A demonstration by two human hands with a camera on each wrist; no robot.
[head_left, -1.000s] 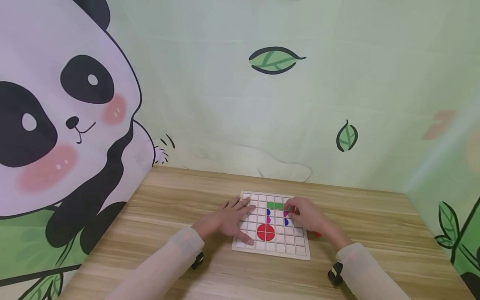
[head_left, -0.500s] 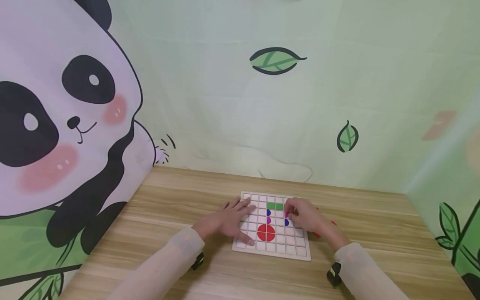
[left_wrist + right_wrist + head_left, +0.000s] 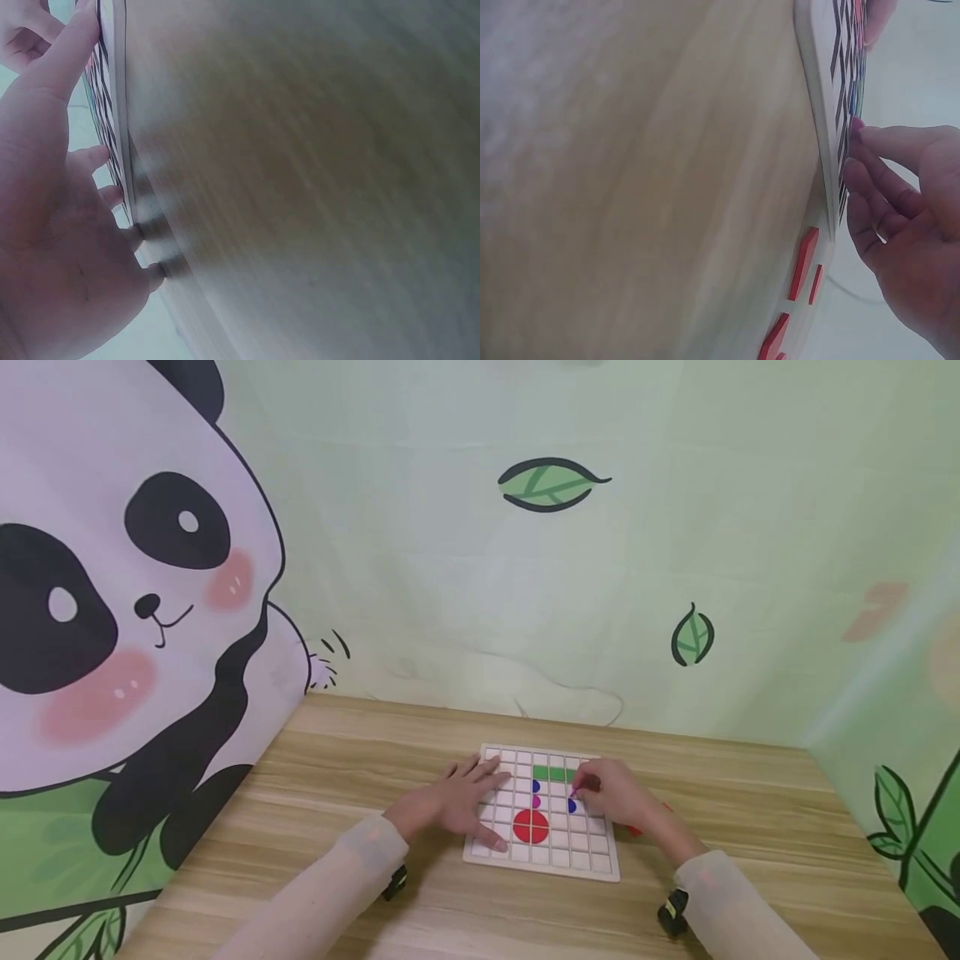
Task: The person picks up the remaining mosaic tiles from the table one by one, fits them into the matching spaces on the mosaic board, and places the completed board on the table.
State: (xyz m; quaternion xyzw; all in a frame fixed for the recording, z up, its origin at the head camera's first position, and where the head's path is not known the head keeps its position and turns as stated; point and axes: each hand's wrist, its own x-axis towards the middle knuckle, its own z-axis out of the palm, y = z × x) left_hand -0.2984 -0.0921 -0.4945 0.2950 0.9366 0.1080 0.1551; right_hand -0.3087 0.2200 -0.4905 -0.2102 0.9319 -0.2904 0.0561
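Observation:
A pale square board (image 3: 541,870) with a grid of small cells lies on the wooden table. My left hand (image 3: 459,802) rests with spread fingers on its left side; in the left wrist view the thumb lies along the board's edge (image 3: 114,82). My right hand (image 3: 611,789) pinches a small magenta piece (image 3: 856,124) between thumb and fingertips, tilted over the board's right part. Just below it in the head view sits a blue half-round piece (image 3: 572,807). Green squares (image 3: 550,774) lie above, partly covered by the right fingers.
On the board are a red circle (image 3: 531,827) of quarter pieces, another blue half-round (image 3: 536,787) and a magenta half-round (image 3: 536,802). Several red pieces (image 3: 804,262) lie on the table (image 3: 360,735) right of the board. A panda-print wall cloth (image 3: 420,568) stands behind.
The magenta piece in my right fingers has tipped more upright, and more of the green row shows beside the fingertips. My left hand has stayed in place.

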